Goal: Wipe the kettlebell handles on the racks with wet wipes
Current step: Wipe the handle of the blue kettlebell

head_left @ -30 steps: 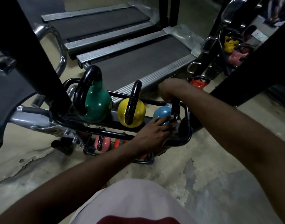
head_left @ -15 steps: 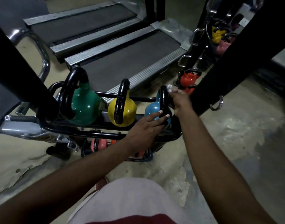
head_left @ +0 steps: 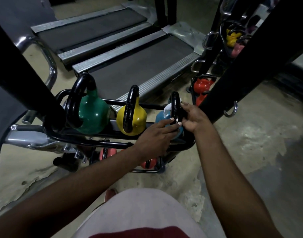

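A low black rack [head_left: 113, 144] carries a green kettlebell [head_left: 92, 115], a yellow kettlebell [head_left: 135, 117] and a blue kettlebell [head_left: 160, 117], each with a black handle. My right hand [head_left: 192, 117] curls round the blue kettlebell's handle [head_left: 175, 107] with a white wet wipe [head_left: 167, 108] pressed against it. My left hand [head_left: 155, 138] rests with straight fingers on the blue kettlebell's body at the base of that handle. Pink and red kettlebells [head_left: 107, 152] sit on the rack's lower shelf, partly hidden.
Two treadmill decks [head_left: 130, 60] lie just behind the rack. A thick black post [head_left: 23, 79] crosses the left, another black beam [head_left: 250, 60] the right. A second rack with red kettlebells [head_left: 203, 86], yellow and pink ones stands at right. Bare concrete floor [head_left: 250, 143] spreads to the right.
My right hand has come from above the far side of the blue kettlebell down onto its handle, with the wipe now showing against it. My left hand stays on the blue kettlebell.
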A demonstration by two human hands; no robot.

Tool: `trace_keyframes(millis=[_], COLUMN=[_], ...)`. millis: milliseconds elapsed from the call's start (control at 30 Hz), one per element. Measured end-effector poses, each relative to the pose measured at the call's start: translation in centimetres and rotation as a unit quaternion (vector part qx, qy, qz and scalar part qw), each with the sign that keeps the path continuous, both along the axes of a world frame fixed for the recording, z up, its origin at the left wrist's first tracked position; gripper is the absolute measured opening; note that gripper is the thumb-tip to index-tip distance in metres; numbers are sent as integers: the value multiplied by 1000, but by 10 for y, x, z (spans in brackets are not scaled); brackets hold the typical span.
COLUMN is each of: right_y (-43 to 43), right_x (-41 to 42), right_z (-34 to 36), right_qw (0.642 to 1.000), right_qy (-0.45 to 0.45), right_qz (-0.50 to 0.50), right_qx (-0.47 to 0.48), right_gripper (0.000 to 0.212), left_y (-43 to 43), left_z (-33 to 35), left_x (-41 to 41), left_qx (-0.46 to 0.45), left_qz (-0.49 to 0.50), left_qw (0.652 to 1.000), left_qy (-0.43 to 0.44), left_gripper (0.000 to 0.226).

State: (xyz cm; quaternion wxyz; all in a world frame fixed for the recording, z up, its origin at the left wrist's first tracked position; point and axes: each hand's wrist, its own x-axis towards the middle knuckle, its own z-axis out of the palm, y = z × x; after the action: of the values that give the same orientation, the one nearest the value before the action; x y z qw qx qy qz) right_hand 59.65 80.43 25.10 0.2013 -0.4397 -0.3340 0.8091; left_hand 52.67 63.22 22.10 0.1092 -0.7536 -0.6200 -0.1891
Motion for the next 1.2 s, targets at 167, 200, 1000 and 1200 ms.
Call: trace_keyframes(millis=[167,200,1000,1200], right_y=[-1,-4,-14,-23], right_x=[-10,-4,2,12], right_z=[19,21,29,36], right_qw=[997,995,796,782], right_qy=[-53,-65,-276,-296], right_qz=[-3,8,51,84], right_qx=[50,75,537,542], right_gripper=[20,18,15,21], left_y=[-9,-11,-22,-20], left_z=[16,15,-9,-14], left_x=[3,2,-1,-4], left_qx=[62,56,-63,-76], left_qz=[-1,-2,-4,-8], left_qw=[998,998,993,992], left_qy=[20,31,-95,-96], left_gripper=[38,37,58,60])
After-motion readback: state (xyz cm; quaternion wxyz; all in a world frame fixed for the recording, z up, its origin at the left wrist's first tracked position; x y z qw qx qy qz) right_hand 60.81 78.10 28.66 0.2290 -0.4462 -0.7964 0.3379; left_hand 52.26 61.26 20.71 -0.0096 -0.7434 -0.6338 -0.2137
